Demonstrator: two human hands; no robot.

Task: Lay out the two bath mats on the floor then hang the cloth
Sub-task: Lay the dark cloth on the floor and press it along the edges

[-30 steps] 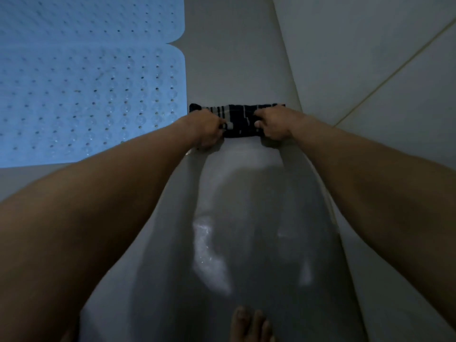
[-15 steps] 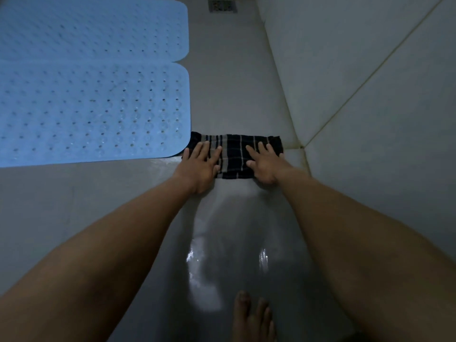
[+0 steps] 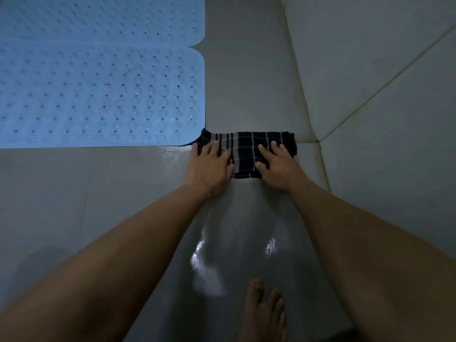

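So the mat half looks done to me. On the tiled floor point(image 3: 49, 193), both blue mats lie flat and side by side, up and to the left of your hands: the near bath mat point(image 3: 98, 95) and the far bath mat point(image 3: 98, 18) beyond it, edges meeting.

Behind your hands, back toward you, there's a shiny wet streak point(image 3: 234, 230) on the tiles.

The cloth point(image 3: 244, 149) is what's left. It's the dark plaid one, folded into a strip on the floor right under your palms, not hung anywhere yet. Your left hand point(image 3: 209, 166) presses flat on its left part and your right hand point(image 3: 278, 166) on its right part, fingers spread and straight, nothing actually gripped. A bare stretch of cloth shows between the two hands.

Stuff I can't work out:
- Both mats run off the frame, so their far sides are anyone's guess.
- There's no rail, hook or bar in view, just the wall point(image 3: 370, 58) past your right hand.
- The cloth's left end meets the near mat's corner by your left fingertips. Whether it's touching or tucked under, can't tell.
- It's dim, so I can't tell whether the cloth is wet.
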